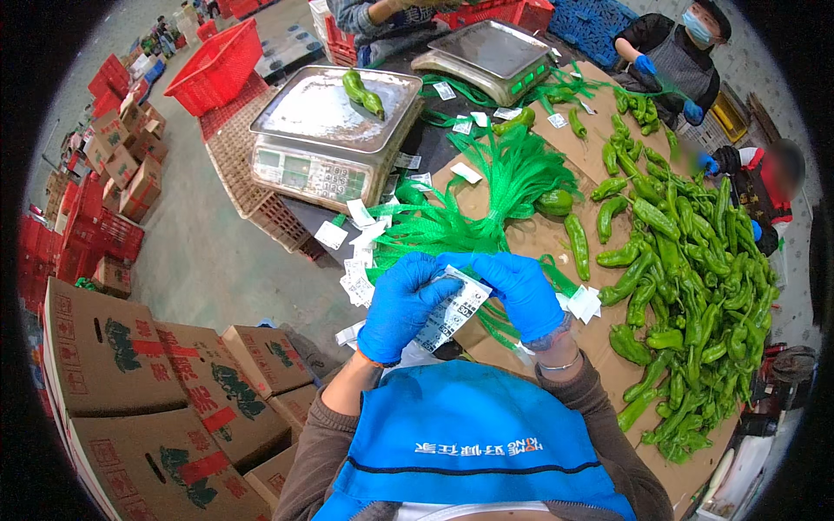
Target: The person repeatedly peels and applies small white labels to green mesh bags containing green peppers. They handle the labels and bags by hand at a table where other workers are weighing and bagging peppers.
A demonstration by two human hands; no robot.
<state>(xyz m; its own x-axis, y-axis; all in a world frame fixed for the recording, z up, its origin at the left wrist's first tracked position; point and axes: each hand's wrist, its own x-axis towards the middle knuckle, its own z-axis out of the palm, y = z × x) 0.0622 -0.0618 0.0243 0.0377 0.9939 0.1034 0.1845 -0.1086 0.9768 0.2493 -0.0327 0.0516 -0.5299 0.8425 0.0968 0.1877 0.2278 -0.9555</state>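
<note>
A strip of printed white labels [449, 316] is held between my two blue-gloved hands. My left hand [407, 306] grips it with the thumb on top. At its upper end, the fingers of my right hand [521, 290] pinch the strip, and the fingertips of both hands meet there. Just beyond them lies a bundle of green mesh net bags [495, 195], gathered in the middle and bearing many white tags [332, 235]. More tags [584, 303] lie by my right wrist. A large heap of long green peppers [697, 280] spreads over the cardboard to the right.
A digital scale [313, 172] carries one green pepper [363, 94]; a second scale [488, 58] stands farther back. Printed cartons [221, 384] are stacked at lower left. A red crate [218, 65] rests on a beige crate [241, 169]. A masked co-worker [677, 62] stands at back right.
</note>
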